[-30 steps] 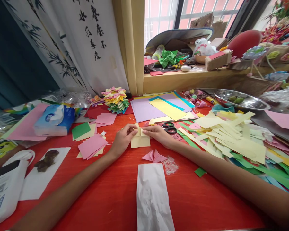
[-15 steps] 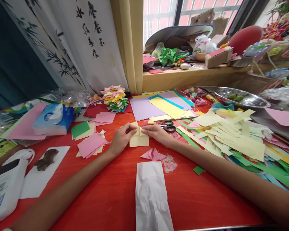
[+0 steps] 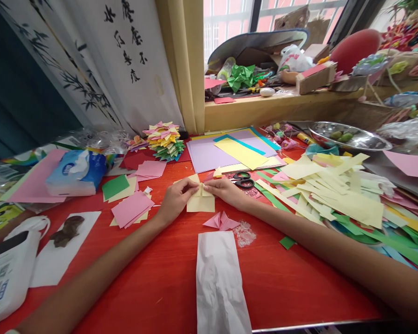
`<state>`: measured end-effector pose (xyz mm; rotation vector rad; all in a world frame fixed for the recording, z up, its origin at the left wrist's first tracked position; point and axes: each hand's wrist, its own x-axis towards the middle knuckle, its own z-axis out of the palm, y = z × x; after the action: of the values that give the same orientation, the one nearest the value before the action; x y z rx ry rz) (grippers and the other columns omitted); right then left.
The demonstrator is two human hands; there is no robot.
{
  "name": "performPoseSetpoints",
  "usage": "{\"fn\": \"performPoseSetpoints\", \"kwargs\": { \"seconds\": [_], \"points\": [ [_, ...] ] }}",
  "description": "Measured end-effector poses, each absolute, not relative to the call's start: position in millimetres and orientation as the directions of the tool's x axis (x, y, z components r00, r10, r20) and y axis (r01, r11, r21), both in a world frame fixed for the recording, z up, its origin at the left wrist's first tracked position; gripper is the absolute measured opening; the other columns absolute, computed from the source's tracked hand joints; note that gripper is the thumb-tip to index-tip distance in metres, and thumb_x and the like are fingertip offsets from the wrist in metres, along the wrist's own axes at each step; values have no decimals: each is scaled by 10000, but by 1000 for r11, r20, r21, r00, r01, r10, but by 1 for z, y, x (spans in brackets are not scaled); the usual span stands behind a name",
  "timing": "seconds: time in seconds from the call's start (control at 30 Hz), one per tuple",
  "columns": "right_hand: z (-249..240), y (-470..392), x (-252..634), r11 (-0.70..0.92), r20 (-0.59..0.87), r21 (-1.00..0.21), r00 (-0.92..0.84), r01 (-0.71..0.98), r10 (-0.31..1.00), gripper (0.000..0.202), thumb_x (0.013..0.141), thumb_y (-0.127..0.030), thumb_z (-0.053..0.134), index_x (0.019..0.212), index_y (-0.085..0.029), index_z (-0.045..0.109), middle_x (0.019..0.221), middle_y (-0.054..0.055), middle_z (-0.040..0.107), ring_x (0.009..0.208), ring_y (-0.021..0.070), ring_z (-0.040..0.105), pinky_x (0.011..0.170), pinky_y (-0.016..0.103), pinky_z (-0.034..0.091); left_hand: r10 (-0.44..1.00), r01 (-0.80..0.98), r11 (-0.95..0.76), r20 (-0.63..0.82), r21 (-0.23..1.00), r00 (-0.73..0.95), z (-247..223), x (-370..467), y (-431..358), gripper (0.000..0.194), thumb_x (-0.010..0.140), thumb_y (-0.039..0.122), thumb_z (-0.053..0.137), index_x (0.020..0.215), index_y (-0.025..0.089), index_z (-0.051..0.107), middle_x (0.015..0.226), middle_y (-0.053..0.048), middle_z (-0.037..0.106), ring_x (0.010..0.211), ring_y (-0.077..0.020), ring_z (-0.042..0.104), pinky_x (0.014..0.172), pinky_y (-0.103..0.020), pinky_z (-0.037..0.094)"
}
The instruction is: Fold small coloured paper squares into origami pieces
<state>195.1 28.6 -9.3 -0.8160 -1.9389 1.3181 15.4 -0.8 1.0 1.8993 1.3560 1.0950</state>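
Observation:
Between my two hands is a small piece of pale yellow paper point(image 3: 200, 204) with a raised fold in its middle. My left hand point(image 3: 179, 197) pinches the fold from the left, and my right hand point(image 3: 226, 191) pinches it from the right, the fingertips almost meeting. A folded pink paper piece point(image 3: 221, 221) lies just nearer to me. Below it a crumpled white paper strip point(image 3: 218, 278) stretches toward the table's front edge. Left of my left hand sits a stack of pink paper rectangles point(image 3: 132, 208).
Black-handled scissors point(image 3: 244, 180) lie beyond my right wrist. Pale yellow paper strips point(image 3: 334, 190) are heaped at the right, near a metal bowl point(image 3: 350, 137). A tissue pack point(image 3: 76, 172) stands at the left, and a layered paper model point(image 3: 165, 141) at the back.
My fingertips have drawn slightly closer together over the yellow paper's fold. The whole view has shifted a little; the other things stay where they were.

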Motion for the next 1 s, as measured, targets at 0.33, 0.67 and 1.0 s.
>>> {"fn": "performPoseSetpoints", "kwargs": {
  "seconds": [0.33,0.67,1.0],
  "points": [
    [-4,26,196,86,101,-995,-663,-55,742,338,792,-448,488,829,-130,596,758,34,575,699,129,505,663,250,399,957,369,-290,256,883,138,0,14,1,203,748,370,564,775,169,575,759,4,596,710,-117,529,627,-206,393],
    [-4,26,196,171,104,-984,-613,52,784,359,763,-478,508,777,-136,617,681,30,568,677,139,506,587,246,377,949,370,-312,270,875,163,0,14,0,193,753,360,567,771,169,585,745,7,588,703,-109,519,621,-202,390],
    [-5,26,195,244,124,-960,-580,134,805,364,798,-463,462,768,-128,602,686,28,554,601,106,457,544,237,339,946,393,-319,265,862,186,2,15,-1,202,755,366,560,781,167,585,759,-1,599,713,-118,536,625,-208,401]
  ]
}}
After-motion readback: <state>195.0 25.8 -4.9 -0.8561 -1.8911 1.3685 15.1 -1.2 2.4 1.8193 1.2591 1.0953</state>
